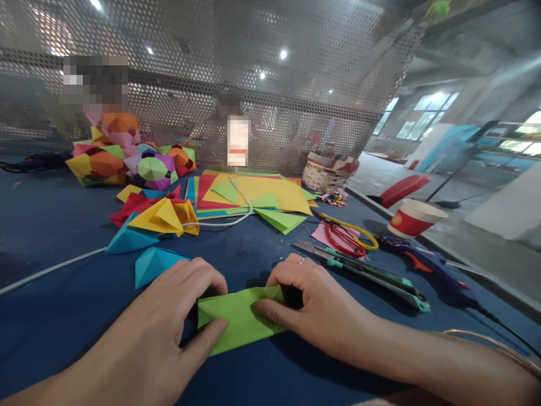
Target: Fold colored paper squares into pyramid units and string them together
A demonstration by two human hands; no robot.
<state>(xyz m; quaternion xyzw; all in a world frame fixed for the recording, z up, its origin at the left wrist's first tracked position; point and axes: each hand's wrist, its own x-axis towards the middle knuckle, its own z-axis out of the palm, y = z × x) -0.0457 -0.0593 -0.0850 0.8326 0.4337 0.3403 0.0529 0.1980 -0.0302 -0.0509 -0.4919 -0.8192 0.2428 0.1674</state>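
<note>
Green folded paper lay flat on the blue table, near the front edge, between both hands. Left hand had thumb and fingers pinched on its left end. Right hand was clamped on the right end, thumb on top. Likely light, thin, creases easily, slides on the cloth, so best held at the folded edges. Blue folded piece sat just left. Utility knife, scissors and glue gun lay to the right.
</note>
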